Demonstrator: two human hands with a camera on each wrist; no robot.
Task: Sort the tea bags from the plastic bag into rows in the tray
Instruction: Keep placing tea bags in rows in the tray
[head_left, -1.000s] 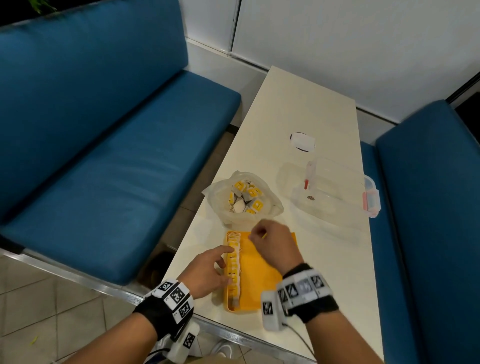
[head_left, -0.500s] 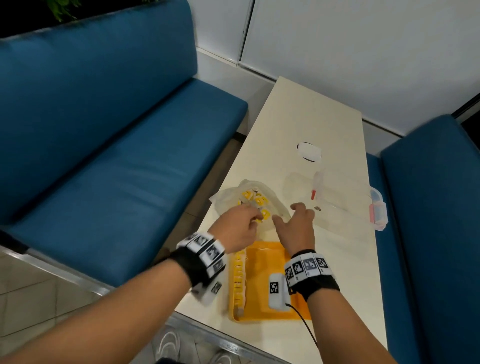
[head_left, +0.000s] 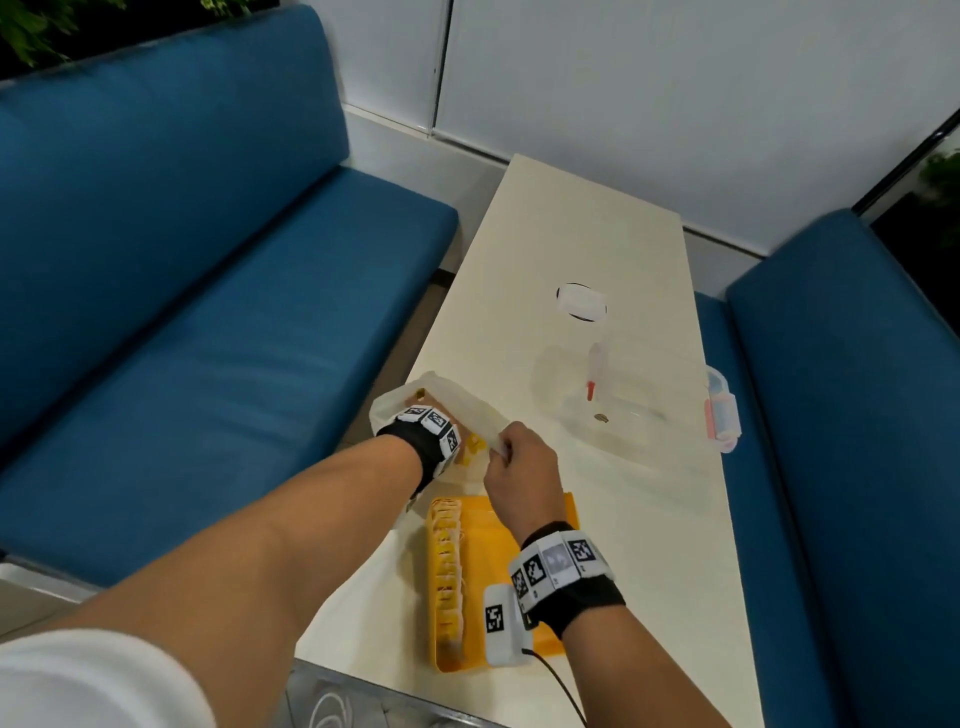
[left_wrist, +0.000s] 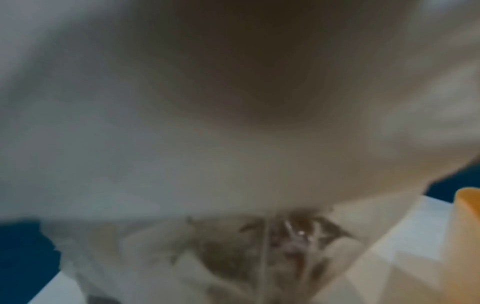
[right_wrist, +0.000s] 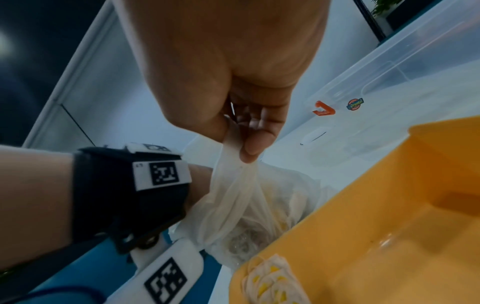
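Change: our left hand (head_left: 441, 415), at the tray (head_left: 519, 525) a second ago, now reaches inside the plastic bag (head_left: 457, 400); its fingers hidden.
Right hand (head_left: 522, 467): fingers (right_wrist: 255, 144) pinch the bag's rim, beyond the tray.
Meaning: we judge another tea-bag pick underway.

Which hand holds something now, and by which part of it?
The right hand pinches the plastic bag by its upper rim. The left hand is inside the bag, hidden; its grip cannot be told.

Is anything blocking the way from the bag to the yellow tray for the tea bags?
Nothing visible does. The plastic bag sits just beyond the tray's far edge. The right hand pinches the bag's rim open, the left hand is hidden inside it, and the tray floor right of the tea bag row is bare.
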